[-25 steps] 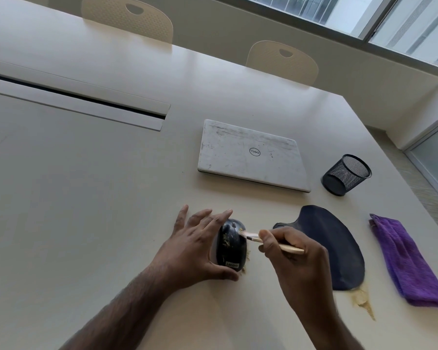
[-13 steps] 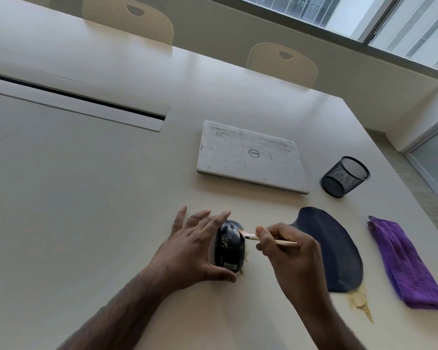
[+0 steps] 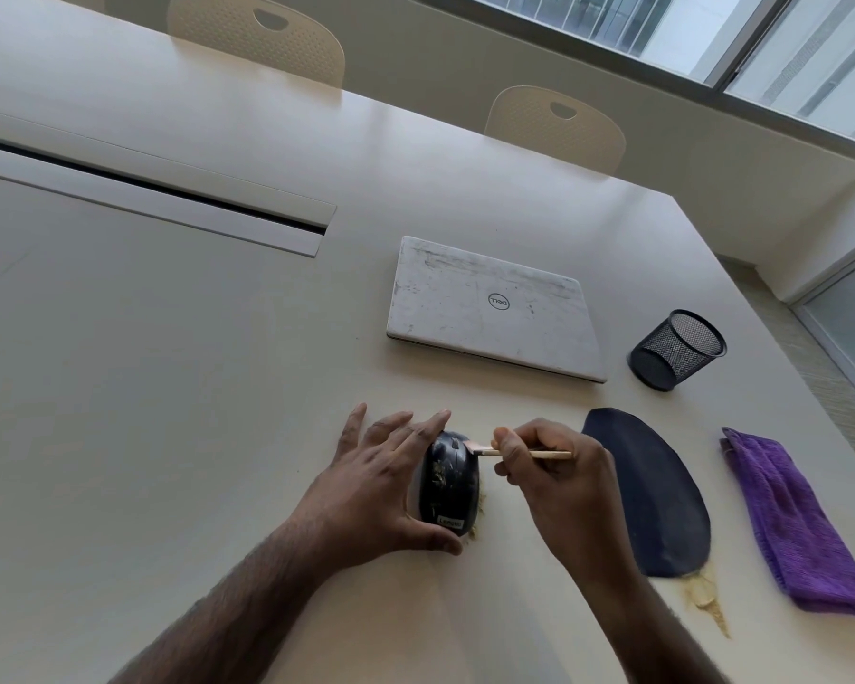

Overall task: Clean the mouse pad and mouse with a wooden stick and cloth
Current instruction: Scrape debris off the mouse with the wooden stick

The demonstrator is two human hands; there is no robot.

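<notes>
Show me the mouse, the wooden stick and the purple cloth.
mouse [image 3: 452, 478], head view, middle of its top shell.
wooden stick [image 3: 549, 455], head view, bare shaft behind the fingers.
purple cloth [image 3: 790, 525], head view, middle of the folded towel.

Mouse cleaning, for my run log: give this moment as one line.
step: scraping mouse | left hand: steadies mouse | right hand: holds wooden stick, tip at mouse front | cloth: unused
</notes>
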